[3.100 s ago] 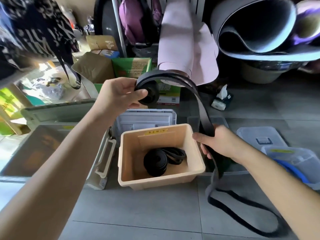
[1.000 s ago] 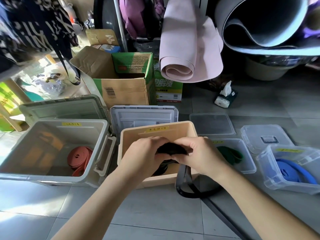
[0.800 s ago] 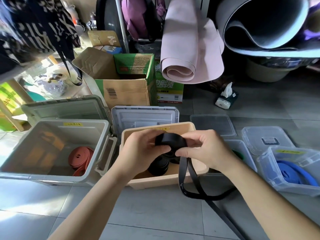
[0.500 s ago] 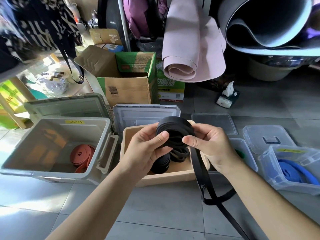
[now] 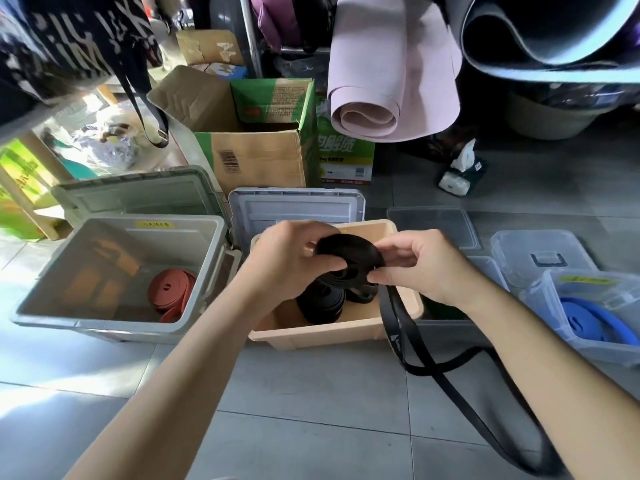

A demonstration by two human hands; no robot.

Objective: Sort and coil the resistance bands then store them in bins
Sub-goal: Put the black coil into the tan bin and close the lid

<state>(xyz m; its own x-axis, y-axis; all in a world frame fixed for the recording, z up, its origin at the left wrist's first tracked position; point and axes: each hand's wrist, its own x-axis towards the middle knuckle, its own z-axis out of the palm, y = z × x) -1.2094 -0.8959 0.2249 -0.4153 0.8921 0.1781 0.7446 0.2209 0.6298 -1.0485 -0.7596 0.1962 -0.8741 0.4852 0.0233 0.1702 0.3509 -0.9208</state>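
While the left grip [image 5: 294, 263] curls round the half-coiled black band [image 5: 349, 252] above the beige bin [image 5: 332, 334], the right grip [image 5: 426, 266] pinches its edge; the loose tail [image 5: 397, 336] hangs to the floor [image 5: 311, 410].

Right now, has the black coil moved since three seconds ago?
Yes. The black coil has come down: it was held up level with the cardboard box, and now it sits just over the beige bin.

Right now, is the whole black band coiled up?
No, a tail of the black band trails from the right hand to the floor.
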